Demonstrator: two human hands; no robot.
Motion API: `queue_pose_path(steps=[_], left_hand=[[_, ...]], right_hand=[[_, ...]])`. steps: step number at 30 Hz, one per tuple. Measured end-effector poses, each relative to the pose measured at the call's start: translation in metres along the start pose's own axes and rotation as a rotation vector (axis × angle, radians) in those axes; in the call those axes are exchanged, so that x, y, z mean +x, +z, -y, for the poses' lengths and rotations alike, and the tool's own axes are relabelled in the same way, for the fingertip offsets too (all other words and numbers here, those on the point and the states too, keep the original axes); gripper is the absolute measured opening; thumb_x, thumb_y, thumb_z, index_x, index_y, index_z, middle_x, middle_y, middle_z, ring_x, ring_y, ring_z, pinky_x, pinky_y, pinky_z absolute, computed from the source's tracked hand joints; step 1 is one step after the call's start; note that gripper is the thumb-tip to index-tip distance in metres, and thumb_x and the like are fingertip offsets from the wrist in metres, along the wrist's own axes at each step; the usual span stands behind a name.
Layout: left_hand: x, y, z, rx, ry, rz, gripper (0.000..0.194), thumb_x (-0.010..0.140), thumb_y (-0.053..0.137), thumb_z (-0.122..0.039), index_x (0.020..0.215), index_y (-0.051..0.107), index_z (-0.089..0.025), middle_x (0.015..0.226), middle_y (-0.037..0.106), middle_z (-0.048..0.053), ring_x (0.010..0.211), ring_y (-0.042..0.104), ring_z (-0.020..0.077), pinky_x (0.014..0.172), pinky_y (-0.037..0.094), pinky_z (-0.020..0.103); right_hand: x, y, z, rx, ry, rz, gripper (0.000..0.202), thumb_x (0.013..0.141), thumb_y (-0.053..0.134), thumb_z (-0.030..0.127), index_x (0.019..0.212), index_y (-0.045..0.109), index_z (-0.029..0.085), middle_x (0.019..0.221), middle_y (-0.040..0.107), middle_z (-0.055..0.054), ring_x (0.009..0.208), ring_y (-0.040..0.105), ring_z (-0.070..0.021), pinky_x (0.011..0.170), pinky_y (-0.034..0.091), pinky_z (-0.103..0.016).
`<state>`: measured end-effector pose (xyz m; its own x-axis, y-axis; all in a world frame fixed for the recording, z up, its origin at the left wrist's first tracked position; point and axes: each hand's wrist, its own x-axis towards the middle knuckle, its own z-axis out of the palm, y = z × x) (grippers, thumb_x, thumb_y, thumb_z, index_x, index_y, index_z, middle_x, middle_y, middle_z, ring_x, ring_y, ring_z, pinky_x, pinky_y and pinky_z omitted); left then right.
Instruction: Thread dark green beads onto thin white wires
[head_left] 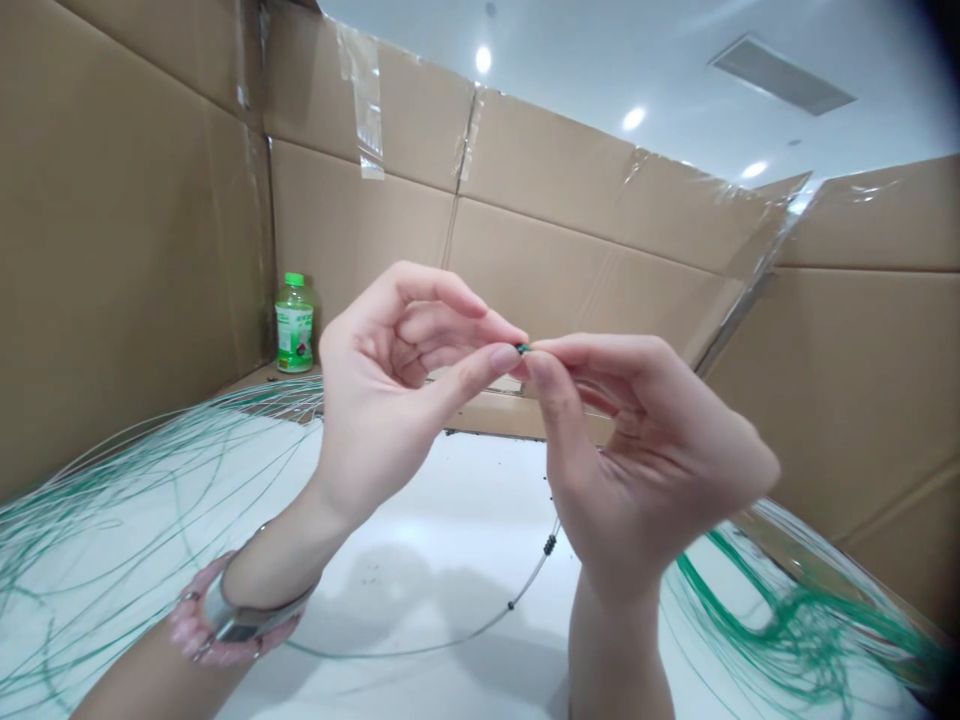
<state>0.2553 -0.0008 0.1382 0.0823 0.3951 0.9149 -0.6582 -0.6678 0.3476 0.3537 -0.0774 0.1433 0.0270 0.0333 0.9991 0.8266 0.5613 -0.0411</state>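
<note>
Raised in front of me, my left hand (pixel 409 360) and my right hand (pixel 637 430) meet fingertip to fingertip. Between the pinched thumbs and index fingers is a tiny green-and-black piece (pixel 523 348), mostly covered by the fingertips and too small to name. Below the hands a thin wire (pixel 465 637) curves over the white surface. It carries a cluster of small black beads (pixel 550 545) and a single black bead (pixel 511 606). Its upper end passes behind my right hand, so I cannot tell whether it joins the pinched piece. A watch and pink beaded bracelet circle my left wrist.
Many loose green and white wires (pixel 172 480) spread over the left of the white table (pixel 420 480). A bundle of green wires (pixel 795 620) lies at the right. A green-capped bottle (pixel 294 325) stands at the back left. Tall cardboard walls (pixel 540 220) enclose the table.
</note>
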Motion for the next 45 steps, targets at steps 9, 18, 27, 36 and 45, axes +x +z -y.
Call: queue_pose_path(steps=[9,18,27,36,45], left_hand=[[-0.004,0.006,-0.004,0.132,0.045,-0.064,0.027,0.072,0.068,-0.001,0.078,0.05,-0.02,0.076,0.07,-0.005,0.068,0.068,0.0087,0.056,0.058,0.016],[-0.005,0.006,-0.004,0.246,0.114,-0.054,0.029,0.072,0.069,-0.002,0.075,0.045,-0.018,0.074,0.068,-0.004,0.071,0.068,0.0094,0.055,0.057,0.015],[-0.007,0.009,-0.002,0.309,0.204,-0.064,0.029,0.071,0.068,-0.001,0.075,0.046,-0.019,0.07,0.06,-0.006,0.076,0.069,0.012,0.061,0.059,0.02],[0.0,-0.003,-0.01,0.327,0.053,0.085,0.027,0.072,0.07,-0.007,0.076,0.046,-0.019,0.072,0.064,-0.005,0.076,0.07,0.0138,0.062,0.061,0.02],[0.007,-0.012,-0.004,0.234,-0.055,0.152,0.026,0.072,0.071,-0.009,0.075,0.046,-0.019,0.074,0.071,-0.002,0.062,0.069,0.014,0.052,0.058,0.02]], right_hand=[[0.001,-0.008,0.008,-0.161,0.042,0.071,0.016,0.075,0.065,0.009,0.077,0.061,0.024,0.066,0.065,0.006,0.057,0.062,-0.0105,0.054,0.056,-0.026],[0.002,-0.012,0.009,-0.209,0.057,0.136,0.013,0.074,0.065,0.009,0.076,0.061,0.021,0.065,0.064,0.006,0.056,0.059,-0.0089,0.052,0.054,-0.024],[0.004,-0.018,0.012,-0.357,-0.026,0.177,0.013,0.076,0.064,0.008,0.074,0.061,0.021,0.062,0.064,0.006,0.055,0.059,-0.0081,0.048,0.045,-0.023],[0.005,-0.021,-0.002,-0.071,0.016,0.17,0.017,0.073,0.068,0.004,0.08,0.061,0.019,0.065,0.06,0.007,0.06,0.059,-0.0051,0.053,0.051,-0.014],[0.004,-0.014,-0.013,0.164,0.126,0.201,0.02,0.076,0.066,0.009,0.086,0.061,0.026,0.069,0.065,0.006,0.069,0.068,-0.0127,0.055,0.057,-0.02]])
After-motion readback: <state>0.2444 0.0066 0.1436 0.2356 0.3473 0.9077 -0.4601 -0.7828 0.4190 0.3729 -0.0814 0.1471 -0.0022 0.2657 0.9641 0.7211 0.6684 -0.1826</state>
